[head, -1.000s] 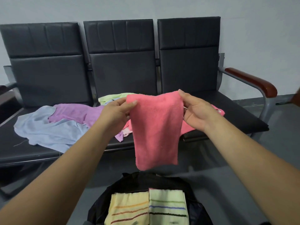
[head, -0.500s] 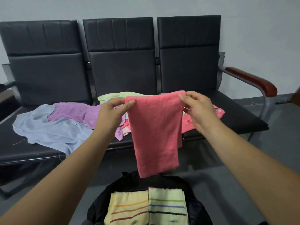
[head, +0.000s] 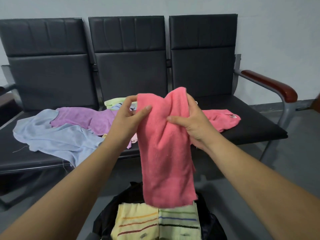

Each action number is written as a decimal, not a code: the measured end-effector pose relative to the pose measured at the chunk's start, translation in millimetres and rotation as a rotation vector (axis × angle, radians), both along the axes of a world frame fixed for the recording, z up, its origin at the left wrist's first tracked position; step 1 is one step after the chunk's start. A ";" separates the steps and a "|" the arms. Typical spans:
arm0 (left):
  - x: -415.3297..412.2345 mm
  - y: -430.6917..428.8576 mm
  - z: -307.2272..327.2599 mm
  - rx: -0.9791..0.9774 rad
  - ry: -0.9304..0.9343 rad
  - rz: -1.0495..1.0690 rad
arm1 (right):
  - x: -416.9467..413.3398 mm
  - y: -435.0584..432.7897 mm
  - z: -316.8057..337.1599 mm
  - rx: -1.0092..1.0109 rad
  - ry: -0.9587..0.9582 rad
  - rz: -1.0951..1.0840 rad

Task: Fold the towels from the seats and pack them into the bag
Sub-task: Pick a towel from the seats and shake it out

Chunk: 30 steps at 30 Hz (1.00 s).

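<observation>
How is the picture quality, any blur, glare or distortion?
Head view: light soft and even, no hard glare on the black seats; the wide lens tilts the outer seat backs; the pink towel, left hand and right hand look slightly soft.

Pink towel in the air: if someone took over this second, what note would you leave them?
Left grip and right grip both hold the pink towel by its top, hanging above the open black bag.
Done: two striped towels lie folded in the bag.
Left: finish folding and pack this one, then the blue towel, purple towel, pale green towel and second pink towel on the seats.
</observation>
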<state>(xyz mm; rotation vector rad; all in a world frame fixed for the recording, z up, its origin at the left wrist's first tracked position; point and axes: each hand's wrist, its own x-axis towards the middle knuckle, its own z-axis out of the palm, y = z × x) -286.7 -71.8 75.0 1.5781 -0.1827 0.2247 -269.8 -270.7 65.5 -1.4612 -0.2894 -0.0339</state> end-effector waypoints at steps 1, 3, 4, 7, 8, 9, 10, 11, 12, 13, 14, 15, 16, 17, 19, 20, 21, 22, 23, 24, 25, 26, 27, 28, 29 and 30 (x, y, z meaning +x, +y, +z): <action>1.7 2.1 -2.9 -0.106 0.092 -0.039 | 0.7 0.3 2.1 0.094 0.033 -0.011; 0.0 8.4 -15.0 -0.184 0.317 -0.290 | 3.1 -1.6 6.4 0.257 0.089 -0.017; -2.8 10.2 -24.2 -0.109 0.404 -0.415 | 4.8 -3.1 7.4 0.303 0.111 -0.027; -7.8 13.3 -54.1 0.088 0.414 -0.528 | 10.4 -7.7 5.2 0.334 0.159 -0.066; -7.7 12.7 -61.1 0.010 0.413 -0.496 | 11.9 -9.5 3.0 0.330 0.177 -0.085; -9.9 10.3 -63.2 -0.120 0.422 -0.498 | 13.5 -11.8 0.5 0.319 0.194 -0.108; -13.3 6.7 -61.1 -0.244 0.432 -0.500 | 15.2 -14.5 -2.6 0.295 0.215 -0.133; -15.9 3.2 -58.9 -0.328 0.444 -0.502 | 16.4 -17.1 -5.3 0.271 0.240 -0.152; -17.5 0.3 -57.1 -0.383 0.459 -0.476 | 17.5 -19.5 -8.8 0.261 0.271 -0.156; -17.8 -2.7 -55.6 -0.419 0.483 -0.424 | 18.3 -21.6 -13.0 0.264 0.306 -0.148; -18.1 -5.2 -53.9 -0.453 0.508 -0.364 | 19.0 -23.5 -18.2 0.279 0.341 -0.133; -16.5 -7.1 -53.6 -0.496 0.536 -0.316 | 18.3 -25.3 -23.1 0.306 0.380 -0.111; -15.2 -9.0 -53.0 -0.553 0.561 -0.282 | 17.6 -27.2 -29.3 0.333 0.413 -0.075; -13.8 -10.5 -52.9 -0.622 0.572 -0.270 | 16.6 -29.0 -36.2 0.336 0.443 -0.006; -11.2 -11.2 -51.9 -0.790 0.559 -0.262 | 11.1 -31.6 -48.5 0.254 0.470 0.146; -8.8 -9.9 -53.1 -0.852 0.545 -0.255 | 8.9 -32.2 -56.0 0.235 0.456 0.189; -6.2 -7.9 -55.5 -0.879 0.524 -0.250 | 7.4 -32.9 -64.3 0.248 0.438 0.212; -3.1 -4.7 -59.3 -0.866 0.496 -0.244 | 6.6 -32.6 -71.8 0.279 0.420 0.225; -0.6 -1.4 -63.4 -0.824 0.462 -0.241 | 5.0 -31.1 -76.3 0.309 0.401 0.229; 1.2 2.4 -67.7 -0.755 0.422 -0.240 | 4.0 -29.5 -79.1 0.337 0.380 0.216; 2.8 5.5 -72.8 -0.670 0.391 -0.237 | 4.2 -28.3 -81.2 0.346 0.363 0.173; 4.0 8.0 -76.6 -0.583 0.367 -0.239 | 5.6 -28.2 -82.7 0.332 0.347 0.111; 5.2 10.8 -80.1 -0.513 0.355 -0.245 | 7.0 -28.6 -84.0 0.306 0.333 0.045; 6.0 13.8 -83.0 -0.455 0.350 -0.248 | 9.7 -30.4 -86.4 0.274 0.311 -0.010; 6.2 16.5 -85.7 -0.401 0.347 -0.247 | 11.5 -32.7 -88.0 0.224 0.279 -0.051; 7.4 19.7 -89.6 -0.333 0.345 -0.238 | 13.7 -34.5 -90.2 0.158 0.239 -0.087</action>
